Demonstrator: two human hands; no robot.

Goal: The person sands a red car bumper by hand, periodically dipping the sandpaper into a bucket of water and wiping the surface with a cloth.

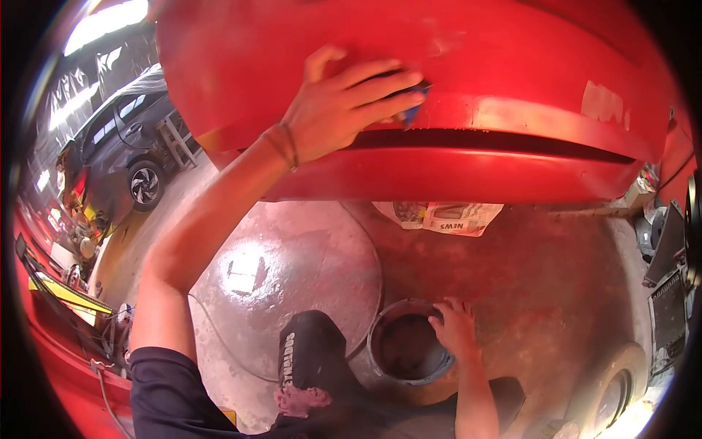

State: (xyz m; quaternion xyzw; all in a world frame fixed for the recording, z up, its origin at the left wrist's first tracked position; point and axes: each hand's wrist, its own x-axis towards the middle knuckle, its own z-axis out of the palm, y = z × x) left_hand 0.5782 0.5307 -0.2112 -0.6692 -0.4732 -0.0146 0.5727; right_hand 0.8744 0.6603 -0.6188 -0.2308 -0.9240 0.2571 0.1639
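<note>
My left hand is pressed against a glossy red car panel, fingers forward over a small blue and dark pad. Most of that pad is hidden under the fingers. It sits just above a dark gap that runs across the red bodywork. Lower down, my right hand is at the right rim of a dark round bucket, its fingers apart and nothing visible in them. The bucket stands on the floor, and its dark inside shows no clear contents.
Printed newspaper hangs below the red bodywork. A hose curves over the wet floor. A dark car and a stool stand at left. A tyre lies at lower right. A pink crumpled thing rests by my leg.
</note>
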